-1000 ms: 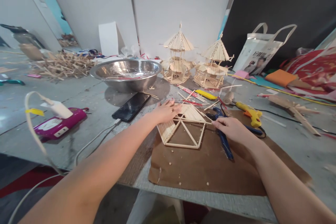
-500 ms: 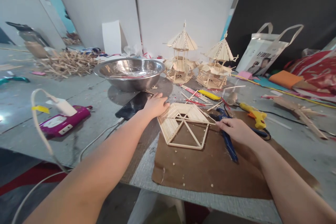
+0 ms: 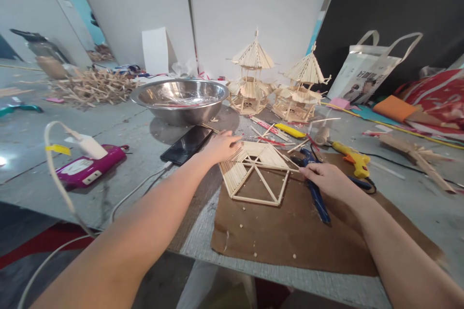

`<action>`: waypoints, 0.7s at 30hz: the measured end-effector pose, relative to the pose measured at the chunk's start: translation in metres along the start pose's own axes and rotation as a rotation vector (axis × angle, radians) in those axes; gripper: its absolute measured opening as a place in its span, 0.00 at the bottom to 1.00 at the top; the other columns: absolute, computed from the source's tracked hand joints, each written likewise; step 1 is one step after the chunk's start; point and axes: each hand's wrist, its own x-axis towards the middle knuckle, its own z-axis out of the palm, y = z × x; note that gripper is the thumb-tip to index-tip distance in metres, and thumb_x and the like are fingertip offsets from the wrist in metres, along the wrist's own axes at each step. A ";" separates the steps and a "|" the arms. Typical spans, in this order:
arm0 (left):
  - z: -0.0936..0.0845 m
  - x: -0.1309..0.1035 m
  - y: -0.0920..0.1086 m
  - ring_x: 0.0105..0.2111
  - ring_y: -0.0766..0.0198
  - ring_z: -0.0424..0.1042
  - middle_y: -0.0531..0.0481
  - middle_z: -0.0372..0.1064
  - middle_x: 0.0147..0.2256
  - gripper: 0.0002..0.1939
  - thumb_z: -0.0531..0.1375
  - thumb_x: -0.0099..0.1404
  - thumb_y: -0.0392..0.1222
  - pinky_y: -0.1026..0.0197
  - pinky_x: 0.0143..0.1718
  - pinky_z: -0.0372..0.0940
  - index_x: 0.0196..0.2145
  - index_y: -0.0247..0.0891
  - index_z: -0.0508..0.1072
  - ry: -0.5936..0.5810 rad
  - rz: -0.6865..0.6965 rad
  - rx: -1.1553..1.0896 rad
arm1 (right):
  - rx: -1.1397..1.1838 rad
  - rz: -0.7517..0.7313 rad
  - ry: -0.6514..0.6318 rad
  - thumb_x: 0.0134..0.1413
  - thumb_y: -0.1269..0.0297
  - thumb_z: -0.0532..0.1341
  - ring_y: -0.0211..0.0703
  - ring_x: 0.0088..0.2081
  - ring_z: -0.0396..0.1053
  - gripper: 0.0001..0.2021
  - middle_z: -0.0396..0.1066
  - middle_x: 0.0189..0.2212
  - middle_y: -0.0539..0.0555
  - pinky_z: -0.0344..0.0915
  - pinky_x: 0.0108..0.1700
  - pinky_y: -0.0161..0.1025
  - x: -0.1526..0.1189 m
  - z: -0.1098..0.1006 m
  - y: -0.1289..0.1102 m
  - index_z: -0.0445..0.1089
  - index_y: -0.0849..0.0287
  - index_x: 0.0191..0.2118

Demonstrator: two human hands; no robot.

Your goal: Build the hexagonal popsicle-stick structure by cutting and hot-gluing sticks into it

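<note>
A hexagonal frame of thin wooden sticks (image 3: pixel 232 178) lies flat on a brown board (image 3: pixel 268 236), partly covered with rows of sticks and bare at the front right. My left hand (image 3: pixel 223 147) rests at the frame's far-left edge, fingers stretched out. My right hand (image 3: pixel 321 176) pinches the end of a thin wooden stick (image 3: pixel 277 167) that lies across the frame. Blue-handled pliers (image 3: pixel 319 205) lie beneath and beside my right hand. Just beyond it is a yellow glue gun (image 3: pixel 355 157).
A phone (image 3: pixel 186 145) lies left of the frame, near a steel bowl (image 3: pixel 179 113). Two stick-built pagodas (image 3: pixel 252 89) stand behind. A yellow cutter (image 3: pixel 290 130), loose sticks, a purple power strip (image 3: pixel 94 166), a stick pile (image 3: pixel 96 88) and a white bag (image 3: pixel 362 75) are around.
My left hand has shifted slightly right along the far-left edge of the frame, its fingers more stretched out. My right hand keeps its pinch on the stick, nearly still.
</note>
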 end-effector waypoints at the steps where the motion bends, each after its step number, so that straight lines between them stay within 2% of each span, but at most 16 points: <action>1: -0.002 -0.001 0.001 0.55 0.57 0.47 0.47 0.49 0.55 0.22 0.42 0.60 0.52 0.54 0.52 0.45 0.50 0.47 0.60 -0.028 0.077 -0.021 | -0.001 0.000 0.002 0.50 0.51 0.43 0.40 0.26 0.64 0.19 0.67 0.21 0.50 0.56 0.29 0.35 0.000 0.000 0.000 0.61 0.57 0.21; 3: -0.005 -0.004 0.002 0.56 0.57 0.43 0.51 0.45 0.56 0.21 0.42 0.60 0.53 0.53 0.53 0.43 0.48 0.51 0.61 -0.108 0.209 -0.059 | -0.006 0.001 0.007 0.50 0.51 0.43 0.40 0.26 0.64 0.19 0.67 0.21 0.50 0.55 0.28 0.34 -0.001 0.000 -0.001 0.60 0.56 0.20; 5: -0.008 -0.005 0.003 0.57 0.56 0.40 0.53 0.42 0.57 0.22 0.41 0.60 0.55 0.51 0.53 0.41 0.48 0.53 0.61 -0.168 0.239 -0.077 | -0.013 0.005 0.010 0.50 0.51 0.43 0.39 0.26 0.64 0.19 0.67 0.20 0.50 0.55 0.28 0.34 -0.001 0.000 -0.001 0.60 0.56 0.20; 9: -0.008 -0.005 0.000 0.57 0.52 0.38 0.52 0.43 0.57 0.24 0.36 0.60 0.57 0.45 0.51 0.41 0.50 0.54 0.58 -0.172 0.109 -0.033 | -0.010 0.005 0.004 0.51 0.51 0.43 0.40 0.27 0.64 0.19 0.68 0.21 0.50 0.55 0.29 0.34 0.000 -0.001 -0.002 0.61 0.56 0.21; 13: -0.005 -0.005 -0.005 0.56 0.50 0.40 0.45 0.45 0.56 0.26 0.36 0.61 0.55 0.42 0.50 0.41 0.50 0.47 0.59 -0.082 -0.023 0.067 | -0.007 -0.001 0.026 0.50 0.52 0.44 0.39 0.26 0.64 0.19 0.66 0.20 0.49 0.55 0.28 0.34 0.000 -0.001 -0.002 0.61 0.56 0.21; 15: -0.005 -0.004 -0.006 0.55 0.50 0.43 0.42 0.48 0.55 0.25 0.40 0.60 0.54 0.44 0.50 0.43 0.49 0.43 0.61 -0.004 -0.077 0.104 | 0.005 0.000 0.051 0.50 0.51 0.44 0.38 0.24 0.63 0.18 0.65 0.18 0.49 0.55 0.28 0.33 0.000 -0.001 -0.001 0.61 0.57 0.20; 17: -0.009 -0.004 -0.005 0.52 0.53 0.51 0.43 0.55 0.52 0.22 0.44 0.59 0.51 0.50 0.49 0.48 0.47 0.41 0.64 0.066 -0.061 0.090 | 0.042 -0.007 0.064 0.49 0.51 0.46 0.38 0.24 0.62 0.18 0.63 0.17 0.48 0.55 0.27 0.33 -0.001 -0.003 -0.001 0.61 0.57 0.20; 19: -0.016 -0.005 0.000 0.45 0.59 0.61 0.45 0.63 0.44 0.19 0.46 0.58 0.48 0.58 0.46 0.53 0.42 0.39 0.68 0.084 0.038 0.004 | 0.115 -0.035 0.050 0.48 0.50 0.47 0.37 0.24 0.61 0.17 0.62 0.18 0.48 0.55 0.27 0.33 -0.003 -0.005 0.000 0.62 0.57 0.21; 21: -0.024 -0.009 0.010 0.36 0.63 0.66 0.48 0.68 0.37 0.17 0.48 0.57 0.48 0.63 0.38 0.58 0.36 0.39 0.71 0.043 0.154 -0.128 | 0.206 -0.070 0.021 0.47 0.50 0.48 0.37 0.25 0.60 0.17 0.62 0.19 0.48 0.56 0.28 0.33 -0.005 -0.008 0.001 0.64 0.58 0.24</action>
